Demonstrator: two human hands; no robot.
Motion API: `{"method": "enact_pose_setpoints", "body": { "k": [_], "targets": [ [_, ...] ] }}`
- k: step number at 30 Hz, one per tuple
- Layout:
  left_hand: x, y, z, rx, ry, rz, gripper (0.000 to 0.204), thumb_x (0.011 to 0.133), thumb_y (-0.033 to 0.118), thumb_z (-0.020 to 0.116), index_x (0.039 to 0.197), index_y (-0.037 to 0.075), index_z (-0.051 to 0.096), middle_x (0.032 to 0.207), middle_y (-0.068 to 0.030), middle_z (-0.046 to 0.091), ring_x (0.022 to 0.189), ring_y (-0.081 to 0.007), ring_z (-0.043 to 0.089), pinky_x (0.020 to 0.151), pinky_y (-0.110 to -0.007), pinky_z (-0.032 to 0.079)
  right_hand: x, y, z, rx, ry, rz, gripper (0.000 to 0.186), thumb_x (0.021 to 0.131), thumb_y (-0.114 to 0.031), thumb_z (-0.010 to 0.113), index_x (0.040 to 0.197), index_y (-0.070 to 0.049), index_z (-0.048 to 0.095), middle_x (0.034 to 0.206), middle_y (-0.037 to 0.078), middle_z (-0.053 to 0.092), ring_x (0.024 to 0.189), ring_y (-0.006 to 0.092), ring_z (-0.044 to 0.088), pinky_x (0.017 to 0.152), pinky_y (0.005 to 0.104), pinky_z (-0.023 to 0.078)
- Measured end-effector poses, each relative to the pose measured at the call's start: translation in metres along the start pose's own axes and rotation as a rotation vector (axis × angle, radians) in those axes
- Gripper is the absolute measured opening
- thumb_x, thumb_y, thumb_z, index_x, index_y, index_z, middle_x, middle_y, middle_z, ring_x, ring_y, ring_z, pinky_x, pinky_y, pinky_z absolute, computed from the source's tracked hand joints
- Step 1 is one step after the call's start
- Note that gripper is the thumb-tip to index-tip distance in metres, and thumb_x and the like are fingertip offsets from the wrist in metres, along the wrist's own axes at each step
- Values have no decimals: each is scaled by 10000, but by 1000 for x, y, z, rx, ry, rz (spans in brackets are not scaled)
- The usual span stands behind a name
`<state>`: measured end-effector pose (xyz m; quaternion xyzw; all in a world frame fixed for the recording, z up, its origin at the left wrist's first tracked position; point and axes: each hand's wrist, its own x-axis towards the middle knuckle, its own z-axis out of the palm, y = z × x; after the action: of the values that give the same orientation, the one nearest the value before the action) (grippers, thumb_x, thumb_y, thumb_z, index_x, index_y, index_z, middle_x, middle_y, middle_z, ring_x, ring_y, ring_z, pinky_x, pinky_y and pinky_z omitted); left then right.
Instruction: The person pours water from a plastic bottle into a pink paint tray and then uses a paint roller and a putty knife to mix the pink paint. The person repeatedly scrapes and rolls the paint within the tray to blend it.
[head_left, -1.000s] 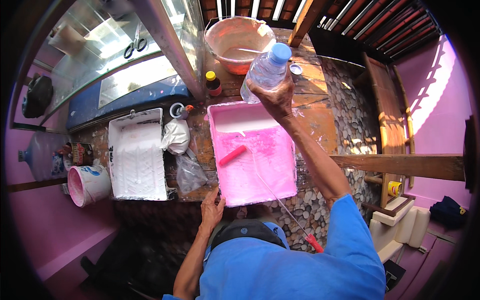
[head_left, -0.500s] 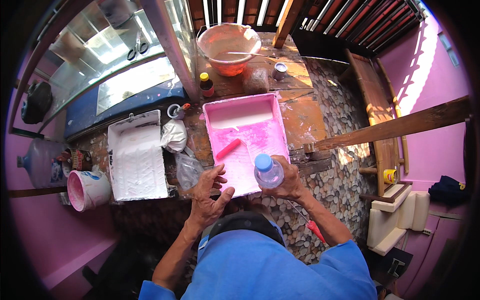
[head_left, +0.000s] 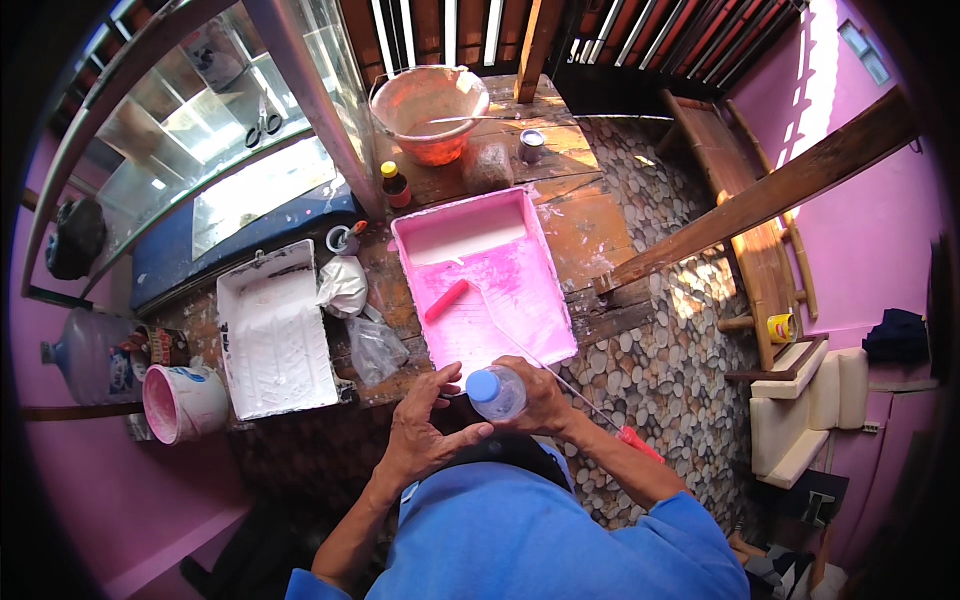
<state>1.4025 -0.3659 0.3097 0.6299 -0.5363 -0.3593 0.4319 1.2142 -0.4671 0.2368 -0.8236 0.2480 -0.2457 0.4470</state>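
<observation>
Close to my body, my right hand (head_left: pixel 545 402) is wrapped round a clear plastic bottle (head_left: pixel 508 392) with a blue cap, held upright. Just left of the bottle is my left hand (head_left: pixel 428 425), its fingers and thumb spread and holding nothing. Beyond both hands lies a pink paint tray (head_left: pixel 555 290) with pale paint pooled at its far end. A paint roller rests in it: its pink sleeve (head_left: pixel 446 300) lies on the ridged slope, and its wire rod runs over the tray's edge to a red handle (head_left: pixel 638 443), past my right forearm.
A white-coated tray (head_left: pixel 280 340), a crumpled white bag (head_left: pixel 343 287) and a clear plastic bag (head_left: pixel 377 350) lie to the left. An orange bucket (head_left: pixel 430 110), a yellow-capped bottle (head_left: pixel 395 186) and a small can (head_left: pixel 531 146) stand behind. A wooden beam (head_left: pixel 760 190) crosses at right.
The bottle has come back toward my body and left, off the tray's near end, in my right hand. My left hand has moved right and nearer, close to the cap.
</observation>
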Motion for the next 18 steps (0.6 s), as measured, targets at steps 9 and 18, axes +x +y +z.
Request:
{"method": "enact_pose_setpoints", "body": {
  "k": [9,18],
  "targets": [
    [-7,-10,-4,-78,261,-58,568,697,290,832,1116,-15,602,1039,-164,639,936,-247,643,815,-350,515,39,-15,42,70,-138,-71,757,605,-227,823,1230,-42,437,1100,186,584,971,358,623,811,408,523],
    [6,-35,-35,-40,599,-93,453,783,280,770,1063,-43,620,1021,-161,646,919,-221,639,807,-324,509,117,-3,35,178,-451,-142,1019,632,-471,803,1414,-46,307,1287,192,471,1179,314,492,1006,437,406]
  ]
}}
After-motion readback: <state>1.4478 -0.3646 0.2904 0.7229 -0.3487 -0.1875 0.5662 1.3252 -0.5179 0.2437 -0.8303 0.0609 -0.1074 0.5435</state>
